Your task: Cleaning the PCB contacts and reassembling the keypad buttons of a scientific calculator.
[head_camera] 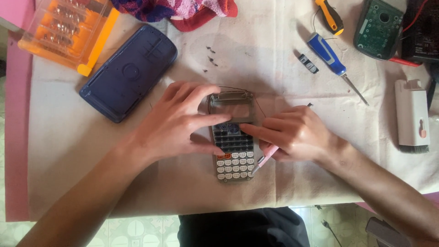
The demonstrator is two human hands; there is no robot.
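Left hand (176, 121) spread loosely, fingertips on calculator (233, 137) at cloth centre, right hand (297, 132) curled around pink tool (264, 160), forefinger on keys, blue cover (128, 71) well left, bare cloth (68, 137) around.

Grey calculator (233, 137), navy back cover (128, 73), orange bit case (68, 32), blue-handled screwdriver (327, 54), pink tool (265, 159)

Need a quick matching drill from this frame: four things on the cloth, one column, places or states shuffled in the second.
Things:
1. calculator
2. blue cover
3. orange case
4. blue screwdriver

Places or states:
A. top left corner of the table
B. under both hands, keys up
C. lying right of centre, tip toward the lower right
D. lying left of the left hand, apart from it

Pairs: 1-B, 2-D, 3-A, 4-C
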